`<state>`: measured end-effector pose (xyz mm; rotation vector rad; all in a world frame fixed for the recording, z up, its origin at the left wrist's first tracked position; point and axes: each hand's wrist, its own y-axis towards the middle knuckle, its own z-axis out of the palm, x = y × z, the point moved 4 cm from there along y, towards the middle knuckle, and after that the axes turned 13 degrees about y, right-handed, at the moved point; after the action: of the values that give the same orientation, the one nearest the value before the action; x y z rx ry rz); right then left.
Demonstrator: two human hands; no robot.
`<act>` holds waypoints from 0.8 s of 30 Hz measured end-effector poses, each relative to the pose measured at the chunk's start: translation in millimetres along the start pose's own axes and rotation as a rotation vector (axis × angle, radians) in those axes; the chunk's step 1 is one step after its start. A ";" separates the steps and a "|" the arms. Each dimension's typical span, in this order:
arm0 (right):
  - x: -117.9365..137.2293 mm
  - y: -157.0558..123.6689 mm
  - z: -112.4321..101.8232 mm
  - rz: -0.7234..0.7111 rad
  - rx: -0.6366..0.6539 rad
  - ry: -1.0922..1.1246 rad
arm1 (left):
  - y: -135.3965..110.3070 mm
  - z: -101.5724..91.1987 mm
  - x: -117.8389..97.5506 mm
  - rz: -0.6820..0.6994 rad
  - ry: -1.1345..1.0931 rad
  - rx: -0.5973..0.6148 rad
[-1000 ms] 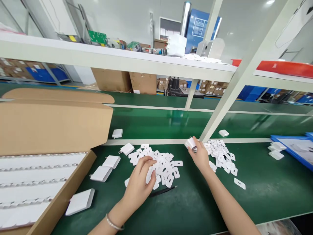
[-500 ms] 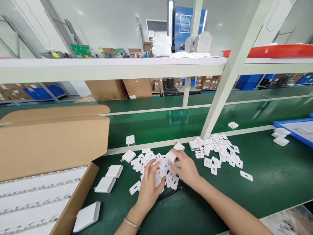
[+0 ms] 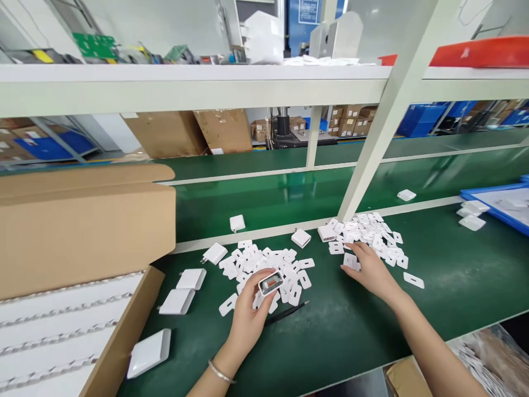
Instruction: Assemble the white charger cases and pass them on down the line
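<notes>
A white charger housing (image 3: 270,283) is gripped by my left hand (image 3: 248,314), its open end facing me and the inner parts showing. Below it spreads a pile of small white cover plates with slots (image 3: 256,262). My right hand (image 3: 370,275) reaches to a second pile of white plates (image 3: 372,234) at the right, thumb and fingers apart around a loose plate (image 3: 350,261); whether they touch it I cannot tell. A black pen-like tool (image 3: 287,312) lies beside my left hand. More white chargers (image 3: 177,301) rest to the left.
An open cardboard box (image 3: 142,325) with rows of white dividers stands at the left. A slanted post (image 3: 372,138) rises behind the right pile up to a shelf (image 3: 198,94). Several white pieces (image 3: 471,215) lie near a blue-rimmed tray (image 3: 496,215) at the right.
My hands have parted. The charger is now in my left hand, open end up, while my right hand has let go of it and moved right to the other pile. The view has tilted down.
</notes>
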<state>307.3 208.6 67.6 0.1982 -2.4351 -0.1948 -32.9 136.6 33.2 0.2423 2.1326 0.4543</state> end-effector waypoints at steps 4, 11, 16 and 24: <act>-26.0 5.0 5.1 0.023 0.122 0.002 | -2.8 1.0 -1.0 0.049 -0.084 -0.016; -7.0 7.3 9.1 -0.035 0.067 0.087 | -4.6 1.6 -0.2 0.003 -0.083 -0.006; 55.4 -6.4 37.1 0.051 0.151 0.593 | -3.7 9.1 0.0 -0.078 -0.074 0.080; 143.2 -21.8 94.6 0.049 0.238 0.747 | -3.0 14.1 -5.5 0.092 0.148 0.006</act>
<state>139.6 168.0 80.5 0.2601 -1.7093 0.1712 -18.2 135.3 28.9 0.3195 2.2741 0.5333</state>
